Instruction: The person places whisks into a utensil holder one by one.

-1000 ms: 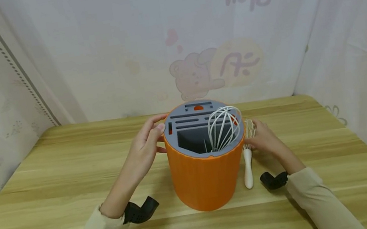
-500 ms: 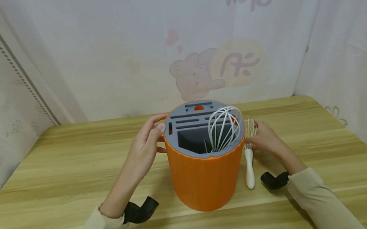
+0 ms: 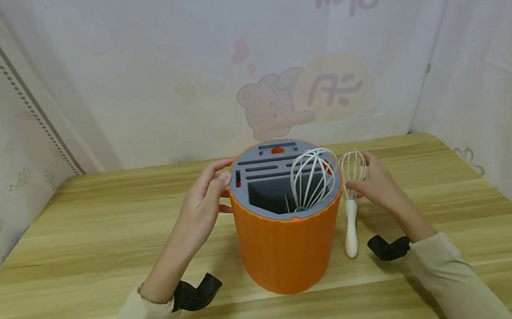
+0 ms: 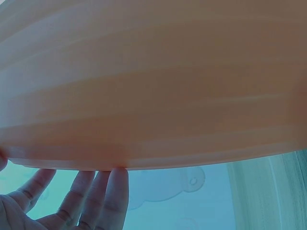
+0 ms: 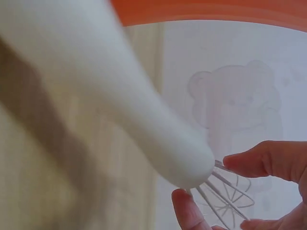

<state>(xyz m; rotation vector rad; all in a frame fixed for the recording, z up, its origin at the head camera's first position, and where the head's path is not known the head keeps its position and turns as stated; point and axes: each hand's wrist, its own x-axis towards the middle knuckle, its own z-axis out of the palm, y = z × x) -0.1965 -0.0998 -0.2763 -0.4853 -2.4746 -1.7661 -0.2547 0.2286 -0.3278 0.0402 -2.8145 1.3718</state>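
An orange cylindrical utensil holder (image 3: 289, 255) with a grey slotted top (image 3: 255, 154) stands upright in the head view. One whisk (image 3: 312, 178) stands in its large compartment, wire loops upward. My left hand (image 3: 198, 208) touches the holder's left side, thumb at the rim. In the left wrist view its fingers (image 4: 115, 201) reach the orange wall fairly straight. To the right of the holder, my right hand (image 3: 374, 182) pinches a second whisk (image 3: 351, 228) by its wires, its pale handle pointing down. The right wrist view shows the thumb (image 5: 259, 160) and fingers around these wires.
Everything stands on a wood-grain table (image 3: 74, 257). A pale printed curtain (image 3: 145, 76) hangs behind it, with more cloth at both sides. A black wrist mount (image 3: 197, 293) sticks out from the left wrist, another black mount (image 3: 389, 248) from the right.
My right hand has moved slightly right and up with the second whisk, away from the holder, showing more of its wires. The left hand and holder have stayed put.
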